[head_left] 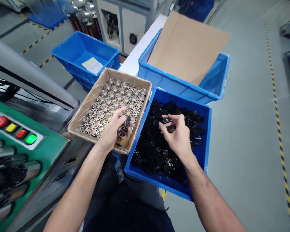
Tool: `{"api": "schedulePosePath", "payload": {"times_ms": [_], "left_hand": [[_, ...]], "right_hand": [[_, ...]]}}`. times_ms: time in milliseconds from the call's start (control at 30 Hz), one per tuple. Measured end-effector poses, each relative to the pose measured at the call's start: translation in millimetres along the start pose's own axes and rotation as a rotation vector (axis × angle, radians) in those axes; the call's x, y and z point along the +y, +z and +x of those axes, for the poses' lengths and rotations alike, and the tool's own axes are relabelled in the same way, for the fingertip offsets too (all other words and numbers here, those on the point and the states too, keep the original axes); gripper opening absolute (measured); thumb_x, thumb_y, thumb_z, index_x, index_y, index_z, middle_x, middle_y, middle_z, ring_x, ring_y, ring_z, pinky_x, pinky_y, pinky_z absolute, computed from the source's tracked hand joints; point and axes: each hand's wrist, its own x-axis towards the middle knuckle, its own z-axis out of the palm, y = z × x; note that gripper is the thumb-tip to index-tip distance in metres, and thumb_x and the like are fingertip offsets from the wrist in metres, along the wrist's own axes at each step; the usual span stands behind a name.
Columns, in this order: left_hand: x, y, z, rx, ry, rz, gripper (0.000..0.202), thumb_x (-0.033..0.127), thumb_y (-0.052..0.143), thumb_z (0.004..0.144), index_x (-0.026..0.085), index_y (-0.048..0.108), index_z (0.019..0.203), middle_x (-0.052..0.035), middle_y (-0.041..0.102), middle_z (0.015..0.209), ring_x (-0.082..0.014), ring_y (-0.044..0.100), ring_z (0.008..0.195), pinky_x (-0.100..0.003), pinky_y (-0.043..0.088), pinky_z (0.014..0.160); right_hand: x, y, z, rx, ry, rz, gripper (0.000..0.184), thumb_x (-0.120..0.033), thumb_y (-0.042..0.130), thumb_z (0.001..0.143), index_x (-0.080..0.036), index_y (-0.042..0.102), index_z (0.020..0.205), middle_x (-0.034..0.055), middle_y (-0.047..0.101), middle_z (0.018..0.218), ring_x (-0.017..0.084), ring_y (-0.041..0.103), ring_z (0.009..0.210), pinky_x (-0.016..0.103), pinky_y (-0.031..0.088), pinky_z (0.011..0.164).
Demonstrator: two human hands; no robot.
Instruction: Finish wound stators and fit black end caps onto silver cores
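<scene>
Works just right of a green panel (53, 135). Has a cardboard box (89, 103) ahead, holding metal rings (93, 112) in close rows. Reaches over the near right part of the box with the left hand (111, 129), curling the fingers round one held ring (122, 131) and a dark piece (128, 120) just beyond it; cannot tell whether joined. Aims the held ring's open face up and toward the body, with its axis running away toward the box's far right side, as far as the view shows. Has a blue tray (207, 138) directly right of the box, full of jumbled black parts (157, 151). Hovers over the tray with the right hand (179, 133), pinching a small black part (165, 120) narrowly between thumb and fingertips. Lays this part's long axis roughly crosswise, pointing one end toward the box and the other back toward the palm. Holds it right of the held ring and slightly farther out, well apart, with the box's right wall between.
</scene>
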Motion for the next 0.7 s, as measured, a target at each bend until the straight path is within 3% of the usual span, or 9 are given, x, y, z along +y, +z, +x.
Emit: {"api": "schedulePosePath", "payload": {"times_ms": [100, 200, 267, 367, 467, 533, 600, 700], "left_hand": [[-2.2, 4.8, -4.7, -0.075, 0.013, 0.047, 0.056, 0.075, 0.078, 0.102, 0.023, 0.071, 0.124, -0.0001, 0.069, 0.078, -0.0174, 0.066, 0.065, -0.024, 0.047, 0.053], [-6.0, 16.4, -9.5, -0.163, 0.074, 0.014, 0.058, 0.081, 0.066, 0.109, 0.023, 0.066, 0.105, 0.0002, 0.066, 0.078, -0.0166, 0.064, 0.067, -0.027, 0.052, 0.063], [-8.5, 22.4, -12.1, -0.203, 0.124, -0.037, 0.059, 0.082, 0.064, 0.111, 0.023, 0.063, 0.103, 0.0005, 0.065, 0.082, -0.0166, 0.064, 0.069, -0.029, 0.053, 0.066], [-11.4, 22.9, -15.8, -0.194, 0.175, -0.038, 0.059, 0.082, 0.057, 0.115, 0.024, 0.064, 0.110, 0.0006, 0.065, 0.083, -0.0179, 0.064, 0.068, -0.033, 0.056, 0.069], [-13.4, 16.8, -19.3, -0.178, 0.201, 0.070, 0.065, 0.084, 0.042, 0.119, 0.027, 0.068, 0.137, -0.0003, 0.071, 0.084, -0.0197, 0.065, 0.065, -0.036, 0.058, 0.071], [-14.6, 13.0, -20.7, -0.186, 0.219, 0.110, 0.072, 0.086, 0.036, 0.119, 0.029, 0.065, 0.153, -0.0004, 0.073, 0.083, -0.0203, 0.066, 0.062, -0.038, 0.058, 0.072], [-16.0, 10.9, -20.6, -0.222, 0.224, 0.095, 0.074, 0.086, 0.034, 0.120, 0.029, 0.064, 0.156, -0.0001, 0.073, 0.083, -0.0202, 0.067, 0.062, -0.038, 0.058, 0.072], [-18.0, 9.6, -18.7, -0.278, 0.224, 0.066, 0.066, 0.080, 0.038, 0.122, 0.027, 0.069, 0.146, -0.0015, 0.074, 0.089, -0.0203, 0.070, 0.073, -0.036, 0.058, 0.077]], "right_hand": [[-16.3, -7.8, -6.5, -0.039, 0.004, 0.135, 0.044, -0.052, 0.082, 0.108, -0.022, 0.070, 0.138, 0.0109, 0.088, 0.126, 0.020, 0.084, 0.078, 0.032, 0.064, 0.062], [-46.6, -13.3, -9.3, -0.116, -0.041, 0.231, 0.044, -0.038, 0.087, 0.107, -0.024, 0.075, 0.147, 0.0016, 0.085, 0.096, 0.021, 0.085, 0.077, 0.035, 0.065, 0.068], [-65.4, -12.6, -6.7, -0.159, -0.107, 0.274, 0.046, -0.033, 0.092, 0.104, -0.026, 0.075, 0.146, 0.0015, 0.086, 0.100, 0.021, 0.086, 0.083, 0.036, 0.067, 0.074], [-82.6, -3.3, 1.4, -0.220, -0.202, 0.325, 0.039, -0.029, 0.101, 0.098, -0.027, 0.079, 0.131, -0.0001, 0.087, 0.105, 0.018, 0.084, 0.083, 0.033, 0.069, 0.079], [-86.4, 12.0, 7.3, -0.263, -0.271, 0.355, 0.037, -0.024, 0.104, 0.095, -0.026, 0.084, 0.126, -0.0018, 0.087, 0.099, 0.017, 0.082, 0.081, 0.031, 0.069, 0.082], [-84.0, 21.3, 7.5, -0.254, -0.298, 0.385, 0.038, -0.019, 0.104, 0.094, -0.026, 0.087, 0.127, -0.0001, 0.088, 0.107, 0.016, 0.082, 0.084, 0.031, 0.070, 0.085], [-79.5, 27.8, 5.8, -0.235, -0.302, 0.425, 0.038, -0.015, 0.103, 0.093, -0.026, 0.089, 0.127, 0.0016, 0.088, 0.115, 0.016, 0.081, 0.085, 0.032, 0.071, 0.088], [-71.4, 32.7, 3.3, -0.203, -0.302, 0.481, 0.042, -0.013, 0.105, 0.090, -0.030, 0.092, 0.126, 0.0007, 0.087, 0.112, 0.015, 0.080, 0.085, 0.032, 0.072, 0.090]]}}
